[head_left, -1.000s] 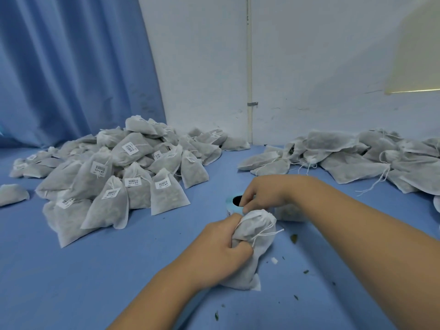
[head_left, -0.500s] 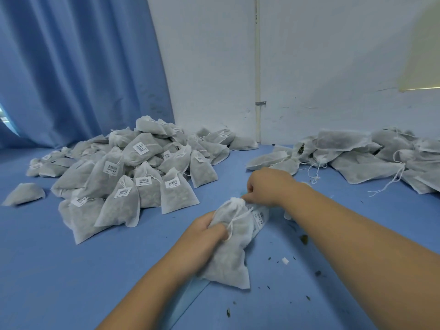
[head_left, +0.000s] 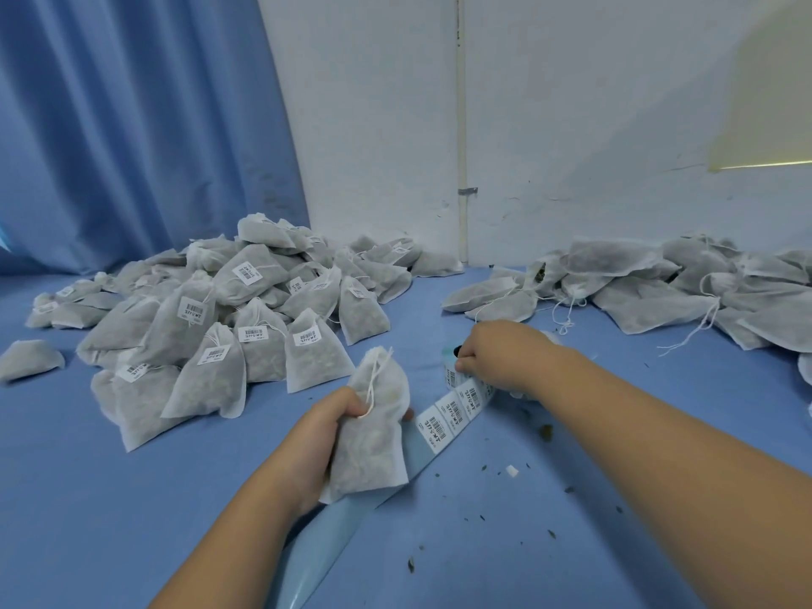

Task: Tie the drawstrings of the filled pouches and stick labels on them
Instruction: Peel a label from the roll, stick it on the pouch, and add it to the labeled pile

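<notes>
Labelling was in hand: the left hand (head_left: 323, 435) gripped a tied pouch (head_left: 373, 450), while the right hand (head_left: 498, 356), just beyond, pinched the label strip (head_left: 452, 413). Next, probably, peel one label cleanly.

Grey-white pouches (head_left: 211, 327), black-barcoded white labels (head_left: 444, 417) — blue table (head_left: 88, 498), blue curtain (head_left: 132, 116)

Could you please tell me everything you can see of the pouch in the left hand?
The pouch is a thin white fabric bag, slightly see-through, plump with greyish filling. Its neck is gathered at the top, and a white drawstring hangs down its front. No label shows on it. It is held nearly upright over the blue table. The left hand grips its middle from the left side, and its lower edge overlaps the label strip in this view.
</notes>
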